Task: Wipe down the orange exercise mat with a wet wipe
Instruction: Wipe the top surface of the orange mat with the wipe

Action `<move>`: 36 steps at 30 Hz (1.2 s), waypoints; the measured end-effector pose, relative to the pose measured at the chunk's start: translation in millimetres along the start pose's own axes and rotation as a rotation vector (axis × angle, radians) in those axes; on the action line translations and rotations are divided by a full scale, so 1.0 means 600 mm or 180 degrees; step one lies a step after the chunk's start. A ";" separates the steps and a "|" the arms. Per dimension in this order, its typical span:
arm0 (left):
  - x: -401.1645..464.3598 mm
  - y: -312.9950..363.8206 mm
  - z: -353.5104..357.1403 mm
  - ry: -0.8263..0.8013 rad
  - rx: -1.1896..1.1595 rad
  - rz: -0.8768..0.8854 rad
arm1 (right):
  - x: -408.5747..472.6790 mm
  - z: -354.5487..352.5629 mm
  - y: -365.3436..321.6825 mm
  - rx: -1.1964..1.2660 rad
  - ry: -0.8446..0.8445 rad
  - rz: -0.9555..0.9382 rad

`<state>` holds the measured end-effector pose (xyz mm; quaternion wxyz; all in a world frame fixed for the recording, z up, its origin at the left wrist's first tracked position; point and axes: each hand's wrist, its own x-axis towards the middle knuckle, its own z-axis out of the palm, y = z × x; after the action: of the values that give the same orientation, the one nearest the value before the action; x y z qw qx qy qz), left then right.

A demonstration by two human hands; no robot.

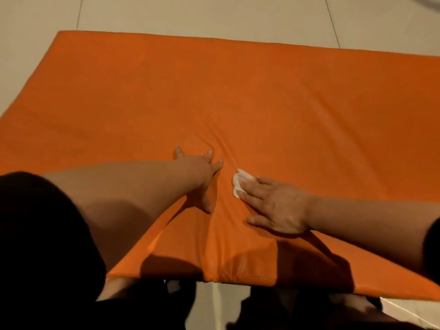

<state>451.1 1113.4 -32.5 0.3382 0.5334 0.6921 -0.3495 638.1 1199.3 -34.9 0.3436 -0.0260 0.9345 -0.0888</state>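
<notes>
Pressing wipe [238,184] w/ R hand [277,207] | L hand [200,173] flat | mat [238,96] long axis left-right

Orange mat [238,96] lies flat on a pale tiled floor [190,15], taking up most of the view. Left hand [202,172] is pressed flat on the mat, fingers spread, with creases in the cover around it. Right hand [276,206] lies flat just beside it, straight fingers pressing a white wipe [238,184] onto the mat.
</notes>
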 end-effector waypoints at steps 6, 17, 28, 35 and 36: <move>0.004 0.005 0.012 0.0204 0.0570 0.0093 | 0.002 -0.031 0.057 -0.0391 -0.0509 -0.0377; 0.035 -0.020 0.062 0.2664 -0.0635 0.0358 | 0.032 0.022 0.052 0.0310 0.0512 -0.0426; 0.089 -0.040 0.024 0.2019 -0.1007 0.0364 | 0.064 -0.004 0.089 0.0347 0.0763 -0.0323; 0.091 -0.052 0.016 0.2273 -0.0872 0.0341 | 0.106 -0.043 0.217 0.0199 0.1243 0.0961; 0.091 -0.056 0.014 0.2356 -0.0862 0.0358 | 0.107 -0.037 0.194 0.0175 0.1272 0.0679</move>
<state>408.3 1127.5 -78.5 0.1518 0.6109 0.7768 -0.0202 576.4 1310.3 -80.4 0.1596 0.1004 0.9787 -0.0809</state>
